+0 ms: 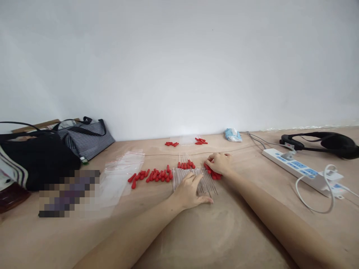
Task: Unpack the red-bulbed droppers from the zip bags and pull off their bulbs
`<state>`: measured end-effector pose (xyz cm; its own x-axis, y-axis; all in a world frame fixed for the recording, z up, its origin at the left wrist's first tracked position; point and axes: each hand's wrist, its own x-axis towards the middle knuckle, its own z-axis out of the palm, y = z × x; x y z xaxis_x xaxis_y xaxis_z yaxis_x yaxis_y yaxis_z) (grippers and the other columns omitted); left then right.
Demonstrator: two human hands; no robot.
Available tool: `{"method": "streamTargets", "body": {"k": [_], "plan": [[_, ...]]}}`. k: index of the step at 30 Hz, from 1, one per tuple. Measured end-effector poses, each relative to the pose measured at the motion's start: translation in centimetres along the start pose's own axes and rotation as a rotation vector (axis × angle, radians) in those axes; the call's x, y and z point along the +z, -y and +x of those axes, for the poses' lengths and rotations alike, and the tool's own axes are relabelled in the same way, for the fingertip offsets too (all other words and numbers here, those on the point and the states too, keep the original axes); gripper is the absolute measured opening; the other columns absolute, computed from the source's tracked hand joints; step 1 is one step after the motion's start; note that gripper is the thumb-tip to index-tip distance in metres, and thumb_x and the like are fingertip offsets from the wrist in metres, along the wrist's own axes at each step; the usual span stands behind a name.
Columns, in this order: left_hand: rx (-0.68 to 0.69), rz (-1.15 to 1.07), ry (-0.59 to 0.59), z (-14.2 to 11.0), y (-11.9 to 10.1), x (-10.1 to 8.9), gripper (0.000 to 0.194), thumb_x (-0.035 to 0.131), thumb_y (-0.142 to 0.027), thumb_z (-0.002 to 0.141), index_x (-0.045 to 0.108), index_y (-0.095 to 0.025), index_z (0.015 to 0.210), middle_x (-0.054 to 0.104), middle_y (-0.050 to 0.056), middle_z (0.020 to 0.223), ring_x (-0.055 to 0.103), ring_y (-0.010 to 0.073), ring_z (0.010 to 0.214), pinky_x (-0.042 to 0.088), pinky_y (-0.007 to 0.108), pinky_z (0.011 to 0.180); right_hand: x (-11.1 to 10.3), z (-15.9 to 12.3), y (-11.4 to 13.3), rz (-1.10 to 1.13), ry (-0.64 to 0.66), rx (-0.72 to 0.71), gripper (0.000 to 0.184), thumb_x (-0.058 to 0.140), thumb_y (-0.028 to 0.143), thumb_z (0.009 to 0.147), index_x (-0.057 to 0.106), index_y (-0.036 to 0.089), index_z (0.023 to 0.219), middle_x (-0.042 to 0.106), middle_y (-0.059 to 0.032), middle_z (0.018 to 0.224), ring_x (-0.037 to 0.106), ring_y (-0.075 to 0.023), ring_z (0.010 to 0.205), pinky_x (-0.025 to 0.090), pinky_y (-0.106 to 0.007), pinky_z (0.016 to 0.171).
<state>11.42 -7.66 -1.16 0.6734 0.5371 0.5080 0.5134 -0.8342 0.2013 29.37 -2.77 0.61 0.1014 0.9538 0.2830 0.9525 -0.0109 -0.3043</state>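
Spread flat across a row of clear thin tubes [209, 183], my left hand [188, 190] has its fingers apart and its thumb pointing right. My right hand [220, 163] is just beyond the row's right end, fingers curled down and pinched on a pile of red rubber bulbs [215, 175]; the fingertips are partly hidden. To the left of the tubes lies a long heap of red dropper bulbs [158, 175]. Directly behind the row, several droppers [185, 163] with red bulbs fitted on clear tubes lie side by side, bulbs towards me.
Farther back is a clear bag [186, 140] with tubes and red bulbs beside it. Clear zip bags [120, 175] overlap at left, near a blurred-out object [70, 194], a black bag [45, 157] and a striped bag [86, 138]. A power strip [300, 168], headset [322, 144] and blue-white packet [233, 135] lie right.
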Motion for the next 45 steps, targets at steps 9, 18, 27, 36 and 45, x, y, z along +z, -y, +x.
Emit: {"method": "streamTargets", "body": {"k": [9,18,27,36,45], "plan": [[0.023,0.066,-0.094,-3.6,2.2,-3.6,0.055,0.057,-0.048,0.072,0.045,-0.014,0.114,0.057,0.012,0.103,0.05,0.0245,0.097,0.04,0.042,0.086,0.9,0.6,4.7,0.046,0.07,0.043,0.024,0.045,0.037,0.076,0.065,0.023,0.076,0.067,-0.0034,0.079,0.057,-0.0199,0.084,0.027,-0.041,0.081],[-0.072,0.163,-0.198,-6.0,5.3,-6.6,0.011,0.048,-0.022,0.08,0.058,-0.018,0.081,0.059,0.004,0.081,0.052,0.0171,0.08,0.042,0.034,0.074,1.8,1.3,7.3,-0.068,0.092,0.06,0.026,0.046,0.032,0.076,0.066,0.016,0.076,0.066,-0.0126,0.08,0.059,-0.0251,0.08,0.027,-0.043,0.079],[-0.035,0.189,-0.12,-6.0,4.9,-6.4,0.012,0.047,-0.019,0.08,0.059,-0.018,0.078,0.058,0.004,0.085,0.05,0.0175,0.084,0.04,0.035,0.076,2.1,0.5,8.3,-0.13,0.045,-0.04,0.024,0.044,0.025,0.077,0.065,0.014,0.076,0.065,-0.0155,0.084,0.059,-0.0257,0.081,0.024,-0.043,0.081],[-0.031,0.202,-0.118,-6.1,5.1,-6.3,0.015,0.047,-0.019,0.081,0.058,-0.018,0.09,0.057,0.006,0.09,0.05,0.0189,0.087,0.042,0.036,0.079,0.9,-0.3,7.3,-0.075,-0.037,-0.035,0.024,0.04,0.025,0.081,0.062,0.015,0.075,0.065,-0.0111,0.085,0.057,-0.0228,0.083,0.027,-0.038,0.075],[0.114,0.336,-0.207,-4.8,3.9,-5.1,0.032,0.048,-0.026,0.083,0.049,-0.019,0.113,0.054,0.01,0.112,0.046,0.023,0.105,0.035,0.04,0.09,-0.2,-7.0,-0.1,0.388,-0.182,-0.627,0.015,0.05,0.027,0.081,0.056,0.017,0.071,0.058,-0.0018,0.066,0.051,-0.0138,0.066,0.031,-0.029,0.066]]}}
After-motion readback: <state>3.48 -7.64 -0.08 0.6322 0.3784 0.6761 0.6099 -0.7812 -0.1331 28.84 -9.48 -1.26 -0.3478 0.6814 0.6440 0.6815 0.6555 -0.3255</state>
